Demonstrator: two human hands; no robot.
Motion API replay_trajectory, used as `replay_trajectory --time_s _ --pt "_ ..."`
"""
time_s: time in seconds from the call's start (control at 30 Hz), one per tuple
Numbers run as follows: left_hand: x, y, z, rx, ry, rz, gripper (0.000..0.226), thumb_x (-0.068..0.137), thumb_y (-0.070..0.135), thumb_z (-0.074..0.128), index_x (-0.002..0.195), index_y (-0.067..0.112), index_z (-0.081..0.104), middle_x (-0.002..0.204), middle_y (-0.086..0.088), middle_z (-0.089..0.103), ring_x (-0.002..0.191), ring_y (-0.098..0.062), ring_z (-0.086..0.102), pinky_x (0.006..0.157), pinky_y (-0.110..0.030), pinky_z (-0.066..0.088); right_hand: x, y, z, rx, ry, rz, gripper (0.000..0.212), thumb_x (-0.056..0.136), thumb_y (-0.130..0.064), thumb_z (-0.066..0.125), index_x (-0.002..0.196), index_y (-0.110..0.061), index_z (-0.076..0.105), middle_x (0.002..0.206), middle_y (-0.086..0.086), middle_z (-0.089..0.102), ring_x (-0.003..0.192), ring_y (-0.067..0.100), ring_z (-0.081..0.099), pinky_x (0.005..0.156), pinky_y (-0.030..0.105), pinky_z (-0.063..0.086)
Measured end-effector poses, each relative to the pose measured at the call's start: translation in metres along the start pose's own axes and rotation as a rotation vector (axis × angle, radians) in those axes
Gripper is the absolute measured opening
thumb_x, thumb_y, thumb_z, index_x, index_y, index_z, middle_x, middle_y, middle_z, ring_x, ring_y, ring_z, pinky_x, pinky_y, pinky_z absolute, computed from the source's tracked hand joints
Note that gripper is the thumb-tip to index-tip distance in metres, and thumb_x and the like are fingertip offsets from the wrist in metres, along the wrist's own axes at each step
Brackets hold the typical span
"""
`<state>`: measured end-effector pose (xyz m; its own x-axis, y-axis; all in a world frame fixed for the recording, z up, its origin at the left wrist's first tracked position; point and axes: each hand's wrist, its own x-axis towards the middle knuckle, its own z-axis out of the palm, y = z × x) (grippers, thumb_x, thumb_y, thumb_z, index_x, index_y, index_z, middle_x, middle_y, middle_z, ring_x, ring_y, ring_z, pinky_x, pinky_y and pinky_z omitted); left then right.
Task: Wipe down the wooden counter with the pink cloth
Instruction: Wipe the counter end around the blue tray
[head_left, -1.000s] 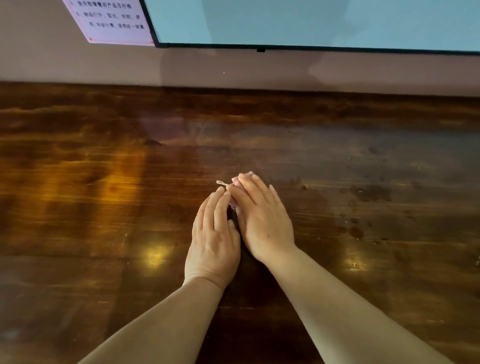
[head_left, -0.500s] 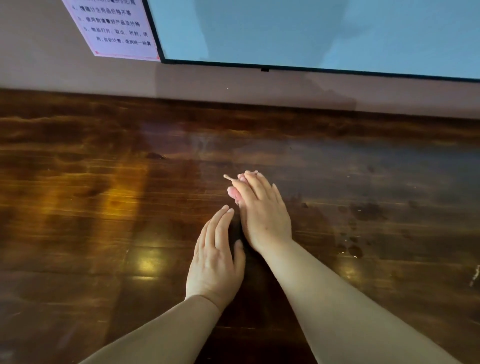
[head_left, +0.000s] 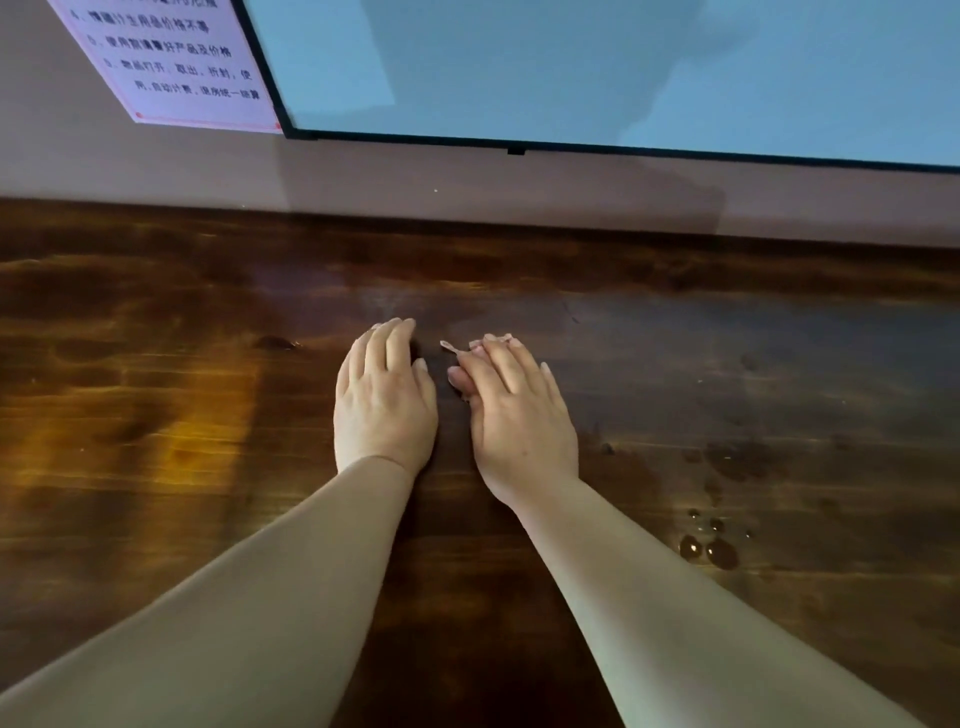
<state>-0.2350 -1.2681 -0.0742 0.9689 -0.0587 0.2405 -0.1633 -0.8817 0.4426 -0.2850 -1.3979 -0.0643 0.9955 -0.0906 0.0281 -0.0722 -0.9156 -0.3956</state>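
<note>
Head view looks down on a dark, glossy wooden counter (head_left: 156, 415) that runs the full width of the frame, its grain streaked with warm orange reflections on the left side. The counter's far edge meets a plain pale wall (head_left: 104, 166). On that wall hangs a large screen (head_left: 623, 67) with a thin black frame and a flat blue-grey face, and just left of it a white paper notice (head_left: 171, 62) with printed lines of text and a pinkish border. Both forearms reach in from the bottom edge. The left hand (head_left: 382, 400) lies palm down on the wood, fingers straight and close together, holding nothing. The right hand (head_left: 519, 415) sits just beside it, a narrow gap apart, pressing flat on the pink cloth (head_left: 460, 376); only a small bit of cloth and a thin corner of it peek out past the fingertips and thumb, the rest hidden under the palm. To the right, near the right forearm, a cluster of water drops (head_left: 709, 545) beads on the surface, with duller damp patches beyond them.
</note>
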Motion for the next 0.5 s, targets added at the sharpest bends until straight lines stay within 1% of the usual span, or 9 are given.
replay_trajectory --time_s 0.1,0.17,0.23,0.33,0.43,0.5 --pt "0.001 -0.002 0.004 0.033 -0.015 0.016 0.040 0.097 0.020 0.045 0.136 0.012 0.052 0.141 -0.006 0.054 0.136 -0.024 0.042 0.117 -0.042 0.030 -0.007 -0.001 0.002 0.002 -0.007 -0.021 0.045 0.107 -0.030 0.030 0.152 -0.029 0.035 0.163 -0.006 0.025 0.154 0.013 0.008 0.124 0.037 0.007" --pt "0.003 -0.001 0.004 0.052 -0.034 0.011 0.040 0.098 0.020 0.047 0.136 0.012 0.053 0.142 -0.005 0.053 0.137 -0.024 0.041 0.117 -0.042 0.029 -0.026 -0.003 0.004 -0.031 -0.010 -0.058 0.048 0.104 -0.028 0.032 0.152 -0.031 0.034 0.164 -0.006 0.023 0.154 0.014 0.007 0.124 0.038 0.008" --pt "0.003 -0.001 0.003 0.061 -0.054 0.003 0.039 0.098 0.021 0.047 0.135 0.012 0.054 0.144 -0.004 0.052 0.138 -0.023 0.040 0.118 -0.042 0.028 -0.030 -0.002 0.003 -0.045 -0.026 -0.087 0.049 0.102 -0.030 0.027 0.151 -0.031 0.035 0.163 -0.006 0.025 0.154 0.014 0.010 0.124 0.037 0.008" --pt "0.004 -0.001 0.005 0.069 -0.063 -0.003 0.040 0.099 0.022 0.046 0.136 0.013 0.054 0.146 -0.003 0.049 0.140 -0.021 0.036 0.119 -0.042 0.025 0.000 -0.005 0.000 0.023 -0.048 -0.070 0.050 0.106 -0.037 0.017 0.152 -0.031 0.036 0.164 -0.008 0.023 0.154 0.011 0.005 0.124 0.034 0.001" --pt "0.004 0.001 0.004 0.061 -0.059 -0.004 0.042 0.098 0.019 0.046 0.138 0.012 0.053 0.149 -0.003 0.046 0.142 -0.020 0.033 0.121 -0.039 0.020 0.014 -0.007 0.000 0.060 -0.047 -0.076 0.047 0.109 -0.037 0.021 0.153 -0.033 0.035 0.165 -0.010 0.019 0.153 0.008 -0.001 0.123 0.032 -0.005" --pt "0.003 0.001 0.003 0.048 -0.072 -0.006 0.044 0.097 0.017 0.045 0.140 0.012 0.051 0.150 -0.004 0.045 0.144 -0.020 0.032 0.122 -0.037 0.016 0.001 -0.007 0.002 0.055 -0.044 -0.102 0.047 0.107 -0.034 0.023 0.152 -0.033 0.036 0.165 -0.009 0.020 0.153 0.008 0.000 0.122 0.030 -0.006"
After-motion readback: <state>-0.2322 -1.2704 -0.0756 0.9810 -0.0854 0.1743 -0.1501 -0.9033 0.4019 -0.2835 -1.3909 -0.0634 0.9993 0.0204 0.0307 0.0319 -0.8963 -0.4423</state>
